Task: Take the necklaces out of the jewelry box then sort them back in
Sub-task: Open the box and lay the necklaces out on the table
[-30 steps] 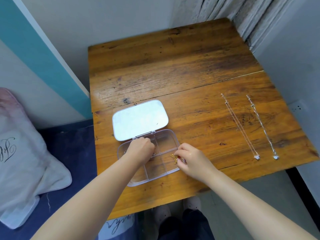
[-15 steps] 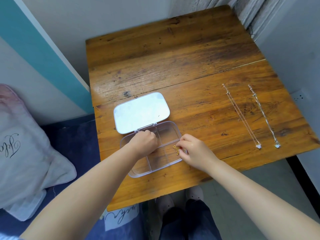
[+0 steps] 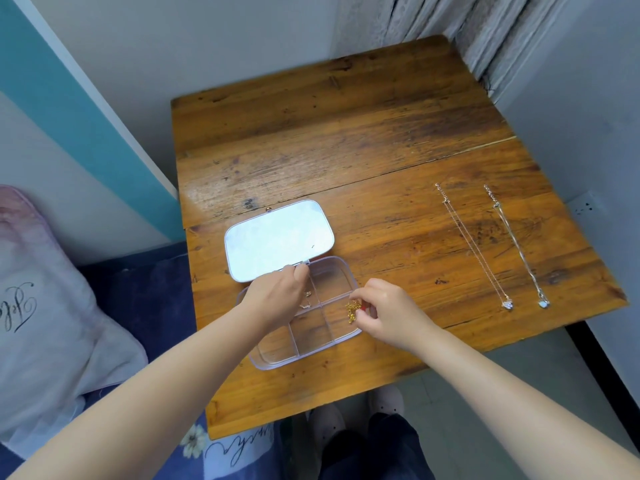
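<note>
Right hand (image 3: 388, 311) fingers pinch bunched gold necklace (image 3: 352, 310) over jewelry box (image 3: 301, 358) right compartment | left hand (image 3: 277, 296) steadies box, grip unclear | I judge chain light, limp, tangle-prone; lift by clasp | 2 silver necklaces (image 3: 474, 247) laid right on table (image 3: 346, 150)

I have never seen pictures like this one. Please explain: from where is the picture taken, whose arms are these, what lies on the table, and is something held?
The camera sits on a person's head and looks down, so the two bare arms are that person's own; there is no machine. On the wooden table lies a clear jewelry box, lid open flat, with several compartments. The right hand pinches a bunched gold necklace at the box's right edge. The left hand rests over the box's left part; I cannot tell whether it grips anything. Small pieces show beside it in the box. To the right, two silver necklaces lie stretched out side by side, apart from each other.
</note>
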Motion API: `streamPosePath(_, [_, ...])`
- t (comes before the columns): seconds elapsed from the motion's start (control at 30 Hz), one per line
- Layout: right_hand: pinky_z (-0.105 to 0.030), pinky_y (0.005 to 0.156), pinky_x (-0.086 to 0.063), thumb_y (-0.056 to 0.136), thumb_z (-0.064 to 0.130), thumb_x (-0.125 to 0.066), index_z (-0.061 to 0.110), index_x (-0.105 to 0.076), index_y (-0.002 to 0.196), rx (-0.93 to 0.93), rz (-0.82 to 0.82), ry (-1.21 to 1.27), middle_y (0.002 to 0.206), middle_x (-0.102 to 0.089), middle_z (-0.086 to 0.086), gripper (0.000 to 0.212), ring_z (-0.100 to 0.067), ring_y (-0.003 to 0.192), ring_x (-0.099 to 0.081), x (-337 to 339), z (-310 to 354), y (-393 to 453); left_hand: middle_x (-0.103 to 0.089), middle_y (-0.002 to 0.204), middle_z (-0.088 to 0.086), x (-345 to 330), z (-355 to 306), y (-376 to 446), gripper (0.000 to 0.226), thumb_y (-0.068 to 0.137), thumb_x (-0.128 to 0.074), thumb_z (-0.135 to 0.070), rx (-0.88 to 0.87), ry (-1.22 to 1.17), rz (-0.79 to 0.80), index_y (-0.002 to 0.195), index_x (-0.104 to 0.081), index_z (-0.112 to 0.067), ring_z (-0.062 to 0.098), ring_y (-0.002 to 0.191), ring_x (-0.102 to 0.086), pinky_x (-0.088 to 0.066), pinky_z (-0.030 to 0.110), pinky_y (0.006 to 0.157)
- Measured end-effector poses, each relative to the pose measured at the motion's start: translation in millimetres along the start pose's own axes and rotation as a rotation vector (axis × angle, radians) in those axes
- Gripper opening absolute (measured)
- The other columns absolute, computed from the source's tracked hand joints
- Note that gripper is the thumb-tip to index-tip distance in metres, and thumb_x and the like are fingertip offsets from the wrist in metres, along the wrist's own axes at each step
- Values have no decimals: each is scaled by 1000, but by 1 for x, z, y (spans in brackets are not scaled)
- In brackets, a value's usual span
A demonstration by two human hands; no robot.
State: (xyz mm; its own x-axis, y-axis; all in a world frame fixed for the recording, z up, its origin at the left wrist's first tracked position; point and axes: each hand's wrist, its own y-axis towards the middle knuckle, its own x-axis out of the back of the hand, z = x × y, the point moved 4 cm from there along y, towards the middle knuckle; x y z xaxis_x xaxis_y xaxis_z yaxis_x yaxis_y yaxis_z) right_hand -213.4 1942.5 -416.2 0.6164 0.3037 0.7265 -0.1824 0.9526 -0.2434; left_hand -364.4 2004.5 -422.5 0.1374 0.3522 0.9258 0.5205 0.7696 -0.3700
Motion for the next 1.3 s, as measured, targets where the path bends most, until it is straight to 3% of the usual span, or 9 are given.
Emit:
streamPosePath(0.17, [-23,66,-44,79,10,-59,9,-72,94,-10,128,43,81,-54,0,19,-5,64,-47,30,14,-6,-64,101,18,17,4,-11,7,96,-40,-7,184,-383,93,101,-45,-6,27,75,-53,-38,31,64])
streamPosePath(0.3, [-7,58,-40,77,6,-59,9,-74,88,-78,99,64,70,-51,13,19,4,53,-50,64,20,-8,-61,56,-2,39,12,-18,26,89,-61,-12,251,-695,73,65,-54,-17,-3,37,-54,-42,7,45])
streamPosePath(0.43, [-7,49,-43,76,0,-59,7,-73,86,-115,62,124,75,-55,7,19,0,46,-58,107,29,-8,-61,57,0,74,10,-16,32,80,-69,-4,257,-724,77,55,-54,-20,8,50,-63,-53,20,61])
streamPosePath(0.6, [-2,52,-45,77,3,-60,9,-72,89,-26,-53,56,78,-59,2,18,-3,51,-62,184,47,4,-58,52,1,145,-14,1,22,81,-62,-1,173,-595,-14,62,-63,-12,-10,24,-49,-44,7,43])
streamPosePath(0.87, [1,45,-44,81,6,-56,2,-68,97,69,-243,-11,80,-59,-7,21,-6,54,-57,297,34,77,-61,71,11,237,-57,86,43,78,-49,13,212,-480,-271,44,-51,-15,27,75,-63,-48,26,63])
streamPosePath(1.0, [-12,56,-52,83,9,-55,1,-67,101,91,-268,-35,79,-58,-6,23,-8,53,-56,339,4,140,-70,105,14,260,-62,158,27,82,-50,7,366,-561,-392,93,-72,-4,29,101,-62,-51,31,84])
streamPosePath(1.07, [-19,65,-55,82,9,-55,1,-67,101,105,-284,-44,80,-57,-6,24,-14,54,-59,360,-12,168,-69,109,14,271,-64,193,29,82,-49,7,414,-601,-455,98,-71,-5,30,104,-61,-49,30,86])
streamPosePath(1.17, [2,49,-42,81,8,-55,2,-68,100,119,-340,-28,84,-55,-6,23,-8,50,-54,388,-38,200,-70,105,16,289,-67,240,26,82,-51,6,457,-652,-564,95,-70,-5,31,99,-62,-50,28,82])
streamPosePath(1.3, [-17,67,-52,81,9,-58,3,-68,100,108,-340,-25,90,-59,-13,22,-26,71,-62,388,-93,229,-72,103,15,282,-85,288,24,84,-54,5,420,-731,-570,100,-70,-3,29,99,-64,-52,30,89])
